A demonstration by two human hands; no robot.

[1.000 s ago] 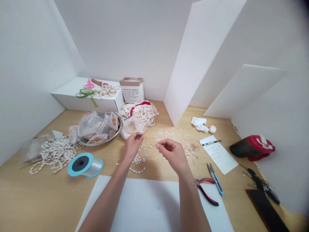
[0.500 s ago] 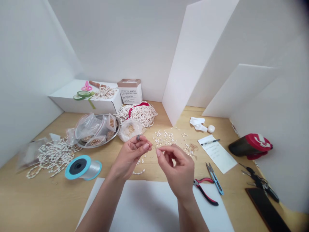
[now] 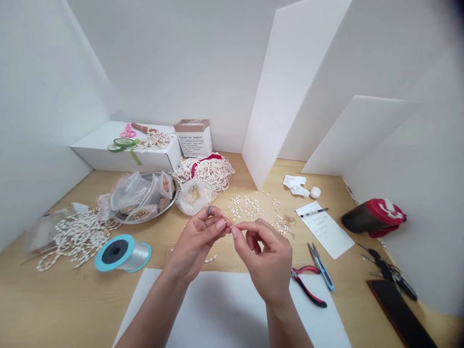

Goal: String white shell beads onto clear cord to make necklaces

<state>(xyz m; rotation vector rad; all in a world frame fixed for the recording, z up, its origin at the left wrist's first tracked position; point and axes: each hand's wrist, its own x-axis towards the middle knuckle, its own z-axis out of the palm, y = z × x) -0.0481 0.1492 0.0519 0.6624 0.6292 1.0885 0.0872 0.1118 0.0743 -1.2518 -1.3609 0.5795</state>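
Observation:
My left hand (image 3: 201, 241), a ring on one finger, is pinched closed on something too small to make out. My right hand (image 3: 266, 256) pinches with thumb and forefinger, its tips meeting those of the left; what lies between them is too small to tell. Just beyond the fingertips, loose white beads (image 3: 247, 207) are scattered on the wooden table. A short row of white beads (image 3: 210, 259) lies under the hands. Behind my left hand is a clear bag of gold beads (image 3: 195, 195). Below the wrists lies a white sheet (image 3: 217, 309).
At left are a spool of clear line (image 3: 123, 253), strung white beads (image 3: 81, 234) and a metal bowl of bags (image 3: 170, 205). At right lie pliers (image 3: 310, 290), blue snips (image 3: 322, 270), a paper with a pen (image 3: 326, 234), a dark cup (image 3: 373, 216) and keys (image 3: 389, 273).
My hands have come together, so the fingertips that were apart now meet. The view has shifted slightly.

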